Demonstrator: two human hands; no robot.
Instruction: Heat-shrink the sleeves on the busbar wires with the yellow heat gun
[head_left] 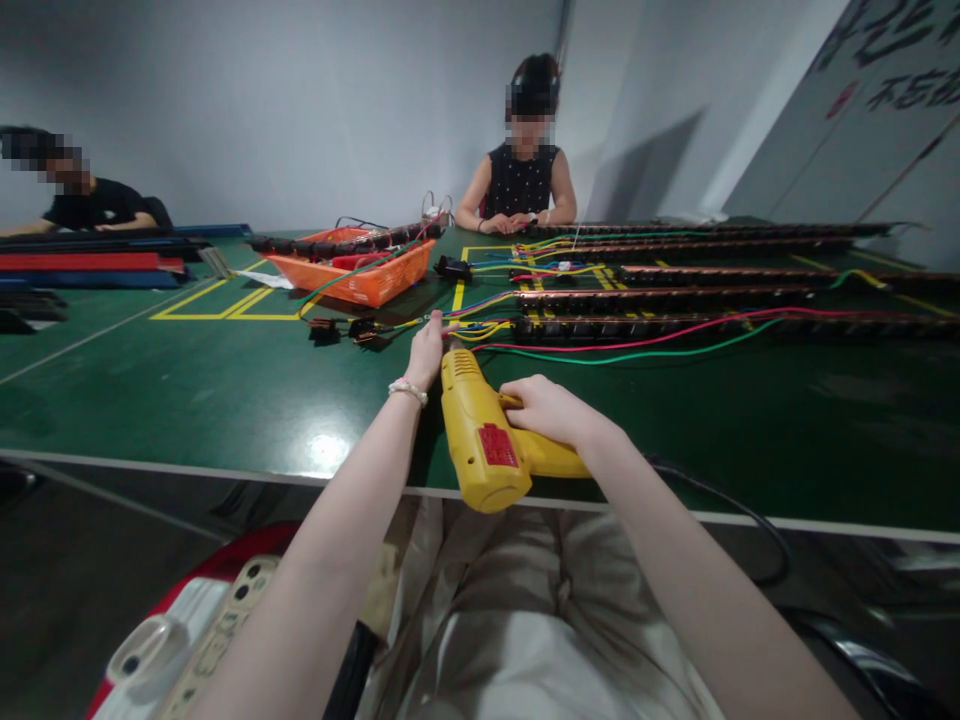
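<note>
A yellow heat gun (480,430) with a red label lies on its side near the table's front edge, its nozzle pointing away from me toward the wires. My right hand (541,408) is closed around its handle by the trigger. Just left of the nozzle, my left hand (427,352) pinches the coloured wires (480,330) that run from a long dark strip (600,327). Black connectors (367,330) sit at the wires' left ends. Loose red and green wires (637,352) trail to the right over the table.
An orange basket (382,280) with parts stands beyond my left hand. Several long strips (712,275) lie across the green table (225,400). Dark and red bars (90,262) are stacked at the left. One person sits opposite, another at far left. A black cord (750,515) hangs over the front edge.
</note>
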